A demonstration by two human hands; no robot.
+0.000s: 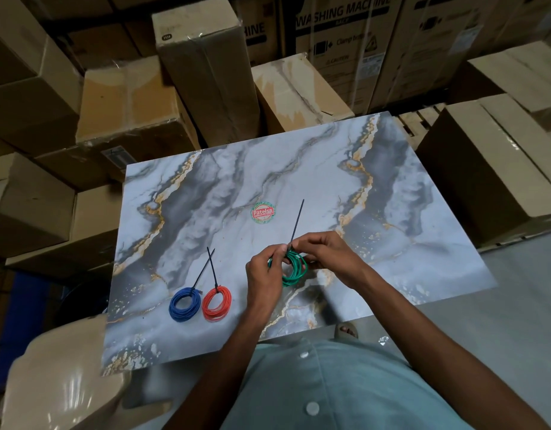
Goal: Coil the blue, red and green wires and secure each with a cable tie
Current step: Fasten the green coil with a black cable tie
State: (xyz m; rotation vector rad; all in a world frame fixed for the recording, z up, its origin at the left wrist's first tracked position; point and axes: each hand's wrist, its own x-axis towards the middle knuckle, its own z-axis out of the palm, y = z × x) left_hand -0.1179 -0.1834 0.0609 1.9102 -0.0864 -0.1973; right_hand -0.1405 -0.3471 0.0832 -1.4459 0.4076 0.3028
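Green coil (294,268) held between left hand (264,274) and right hand (327,254).

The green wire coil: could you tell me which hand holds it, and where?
Both hands hold the green wire coil at its upper part: the left hand grips the left side, and the right hand pinches the cable tie at the coil's top.
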